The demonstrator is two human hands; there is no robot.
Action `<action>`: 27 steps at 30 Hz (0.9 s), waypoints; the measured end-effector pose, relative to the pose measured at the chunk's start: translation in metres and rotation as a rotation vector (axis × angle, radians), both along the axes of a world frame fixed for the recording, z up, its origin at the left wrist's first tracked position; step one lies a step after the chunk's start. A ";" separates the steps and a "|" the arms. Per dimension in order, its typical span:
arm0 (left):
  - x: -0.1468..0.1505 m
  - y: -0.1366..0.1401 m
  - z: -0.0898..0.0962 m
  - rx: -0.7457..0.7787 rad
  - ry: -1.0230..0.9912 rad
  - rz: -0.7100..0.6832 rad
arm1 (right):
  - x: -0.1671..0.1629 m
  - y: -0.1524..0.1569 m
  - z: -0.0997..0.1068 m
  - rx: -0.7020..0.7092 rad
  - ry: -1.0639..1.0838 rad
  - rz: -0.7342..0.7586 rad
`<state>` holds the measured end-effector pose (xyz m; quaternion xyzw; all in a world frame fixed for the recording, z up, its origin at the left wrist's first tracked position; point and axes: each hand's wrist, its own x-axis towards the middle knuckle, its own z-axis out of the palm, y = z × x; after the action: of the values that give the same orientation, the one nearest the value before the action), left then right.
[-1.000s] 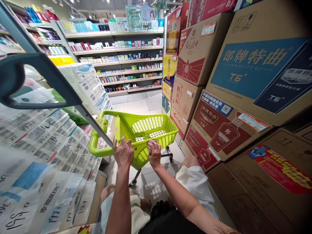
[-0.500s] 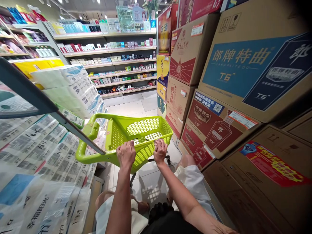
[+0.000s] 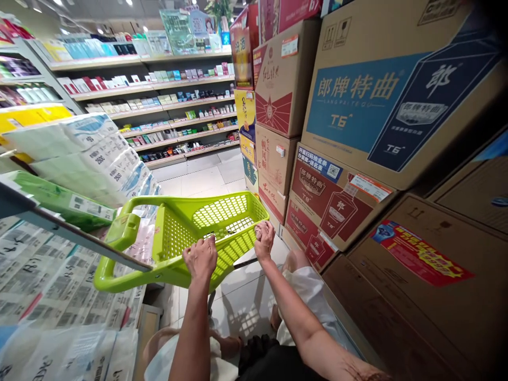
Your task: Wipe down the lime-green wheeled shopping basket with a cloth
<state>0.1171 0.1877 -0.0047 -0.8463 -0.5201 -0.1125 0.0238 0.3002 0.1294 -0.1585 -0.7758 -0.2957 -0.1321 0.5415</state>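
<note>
Pale tiles (image 3: 194,177) reach to shelves (image 3: 159,87) at eleven o'clock; left grip (image 3: 201,258) and right grip (image 3: 264,239) hold green cart (image 3: 186,217); grey bar (image 3: 79,234), nine o'clock, is cut off.

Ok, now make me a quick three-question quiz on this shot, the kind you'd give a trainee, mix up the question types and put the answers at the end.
1. True or false: the right hand is farther from the handle of the cart than the left hand is.

2. Multiple choice: what colour is the cart?
A. Blue
B. Yellow-green
C. Red

3. Fill in the blank: the stacked boxes stand on the person's ____ side.

Key: 1. True. 2. B. 3. right.
</note>
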 end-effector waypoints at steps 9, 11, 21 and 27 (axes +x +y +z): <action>0.020 0.021 0.000 -0.096 0.283 -0.104 | 0.019 0.018 -0.055 0.261 0.352 -0.172; 0.019 0.026 0.002 -0.137 0.331 -0.132 | 0.026 0.024 -0.054 0.330 0.375 -0.185; 0.022 0.024 -0.002 -0.073 0.376 -0.206 | 0.009 0.039 -0.052 0.308 0.638 -0.309; 0.029 0.019 -0.003 -0.034 0.386 -0.168 | 0.033 0.051 -0.027 0.421 0.435 -0.316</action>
<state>0.1458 0.2067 -0.0077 -0.8927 -0.4355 0.0590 0.0994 0.3333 0.1806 -0.1858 -0.6933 -0.0158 -0.1039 0.7130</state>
